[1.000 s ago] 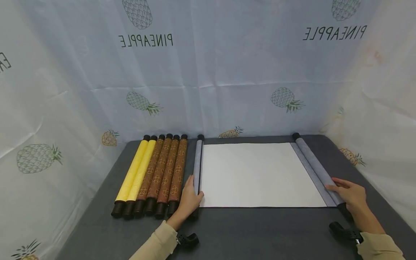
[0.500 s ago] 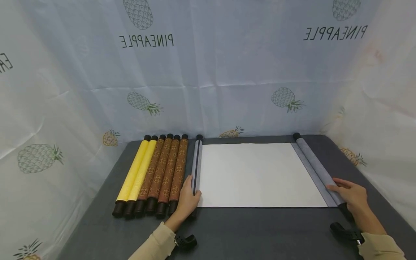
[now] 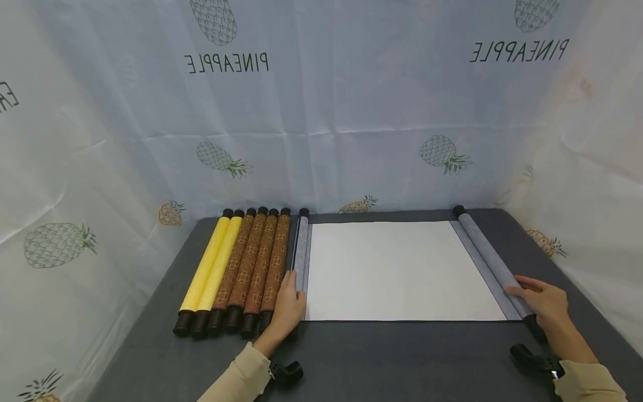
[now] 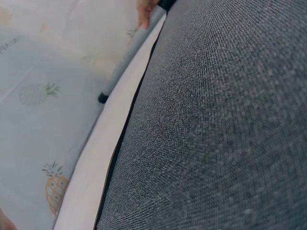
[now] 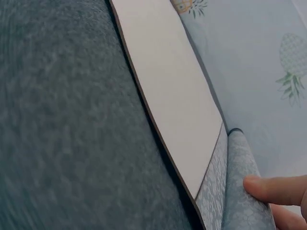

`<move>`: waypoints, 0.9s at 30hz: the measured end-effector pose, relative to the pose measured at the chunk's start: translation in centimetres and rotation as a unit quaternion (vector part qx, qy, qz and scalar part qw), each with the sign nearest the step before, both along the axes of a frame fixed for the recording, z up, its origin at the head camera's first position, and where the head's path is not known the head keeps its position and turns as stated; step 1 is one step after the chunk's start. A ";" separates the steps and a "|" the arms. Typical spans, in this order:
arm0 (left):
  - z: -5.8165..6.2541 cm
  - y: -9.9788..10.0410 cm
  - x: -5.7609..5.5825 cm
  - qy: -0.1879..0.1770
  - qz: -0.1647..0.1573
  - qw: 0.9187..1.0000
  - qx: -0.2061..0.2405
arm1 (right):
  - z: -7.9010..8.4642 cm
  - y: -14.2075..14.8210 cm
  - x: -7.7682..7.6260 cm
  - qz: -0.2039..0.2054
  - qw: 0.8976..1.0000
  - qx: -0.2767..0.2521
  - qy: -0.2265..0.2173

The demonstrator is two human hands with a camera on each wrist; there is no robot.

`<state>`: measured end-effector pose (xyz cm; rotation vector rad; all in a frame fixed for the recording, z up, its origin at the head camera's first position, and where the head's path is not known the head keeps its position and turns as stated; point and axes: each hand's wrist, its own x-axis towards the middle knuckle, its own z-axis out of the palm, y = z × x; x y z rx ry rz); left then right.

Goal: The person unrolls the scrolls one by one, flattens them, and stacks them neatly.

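A hanging scroll lies spread across the dark table, its white sheet flat between two grey-blue rolled ends with black knobs. My left hand grips the left roller near its front end, hiding most of its front knob. At the other side, my right hand holds the right roller, with the thumb lying on the patterned grey mounting in the right wrist view. A grey border strip shows beside each roller. Only a sliver of the left hand appears in the left wrist view.
Left of the scroll, rolled yellow scrolls and several brown patterned scrolls lie side by side, the last close to my left hand. A pineapple-print curtain stands behind and at both sides of the dark tabletop.
The left roller has turned and shifted slightly left with my left hand, baring a grey border strip beside the white sheet. My right hand stays on its roller, practically still.
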<state>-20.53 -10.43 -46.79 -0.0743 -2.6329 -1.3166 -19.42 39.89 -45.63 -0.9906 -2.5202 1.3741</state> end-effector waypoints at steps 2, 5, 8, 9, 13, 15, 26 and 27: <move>0.0 0.1 0.0 -0.002 0.000 1.000 -0.007 | 0.0 -0.2 0.0 -0.004 1.000 0.009 0.001; 0.0 0.2 0.2 0.001 -0.004 1.000 -0.018 | 0.0 -0.2 0.0 -0.013 1.000 0.015 -0.002; 0.0 0.1 0.3 0.013 -0.010 0.999 -0.028 | 0.0 0.3 -0.2 -0.025 1.000 0.011 -0.005; 0.0 0.1 0.3 0.015 -0.012 0.999 -0.030 | 0.0 0.5 -0.2 -0.029 1.000 0.010 -0.008; 0.1 0.0 0.3 0.016 -0.017 0.999 -0.031 | -0.2 1.5 -0.2 -0.032 0.999 -0.006 -0.014; 0.1 0.0 0.3 0.009 -0.017 0.999 -0.030 | -0.3 1.8 -0.1 -0.034 0.999 -0.013 -0.021; 0.4 -0.1 0.3 0.006 -0.023 0.999 -0.034 | -0.4 1.9 0.1 -0.015 1.000 0.013 -0.015; 0.4 -0.2 0.3 0.006 -0.025 0.999 -0.034 | -0.3 1.8 0.1 -0.015 1.000 0.024 -0.013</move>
